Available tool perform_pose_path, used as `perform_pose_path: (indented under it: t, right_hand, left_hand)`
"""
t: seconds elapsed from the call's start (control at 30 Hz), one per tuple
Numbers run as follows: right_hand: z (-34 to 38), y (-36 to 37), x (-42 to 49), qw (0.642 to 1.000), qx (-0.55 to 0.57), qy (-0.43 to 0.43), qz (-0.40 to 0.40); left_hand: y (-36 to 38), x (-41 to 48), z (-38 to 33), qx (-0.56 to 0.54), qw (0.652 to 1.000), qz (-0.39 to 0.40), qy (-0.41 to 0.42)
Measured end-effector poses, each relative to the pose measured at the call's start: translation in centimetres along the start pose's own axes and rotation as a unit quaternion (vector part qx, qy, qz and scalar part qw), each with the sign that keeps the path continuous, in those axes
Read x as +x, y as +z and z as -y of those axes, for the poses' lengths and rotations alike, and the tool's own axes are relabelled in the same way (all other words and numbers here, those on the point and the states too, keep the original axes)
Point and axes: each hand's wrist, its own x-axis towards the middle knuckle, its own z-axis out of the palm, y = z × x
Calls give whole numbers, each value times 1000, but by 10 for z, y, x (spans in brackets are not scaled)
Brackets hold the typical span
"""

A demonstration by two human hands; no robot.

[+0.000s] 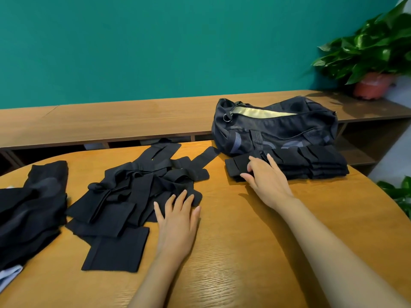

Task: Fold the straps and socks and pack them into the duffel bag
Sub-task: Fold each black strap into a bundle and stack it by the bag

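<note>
Two slim forearms, bare as far as the frame's bottom edge, end in the left hand [178, 221] and right hand [265, 182]; fingernails look short and plain, though blurred

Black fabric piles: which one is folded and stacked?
The stack against the duffel bag, touched by the right hand. The middle pile, touched by the left hand, and the far-left pile lie loose.

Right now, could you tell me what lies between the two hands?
Only bare table lies between the left hand and the right hand, as the head view shows.
</note>
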Motion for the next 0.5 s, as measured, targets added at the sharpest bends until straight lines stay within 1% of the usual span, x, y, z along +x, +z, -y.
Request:
perform_pose_path:
  t: [0.03, 0.17, 0.23, 0.37, 0.5]
  right_hand:
    - [2, 1, 5, 1000, -4, -1, 4]
    - [2, 14, 19, 991, -58, 13, 120]
    - [1, 21, 17, 987, -65, 17, 148]
    - [6, 21, 10, 988, -78, 1, 130]
    - [8, 12, 12, 990, -98, -28, 96]
  left_hand:
    - [-1, 0, 0, -1, 1000, 3, -2]
    - [-5, 0, -2, -2, 1000, 17, -13]
    - [-6, 0, -3, -4, 1000, 17, -14]
    - [-6, 0, -4, 2, 1000, 21, -16]
    - [-6, -1, -3, -10, 1000, 16, -13]
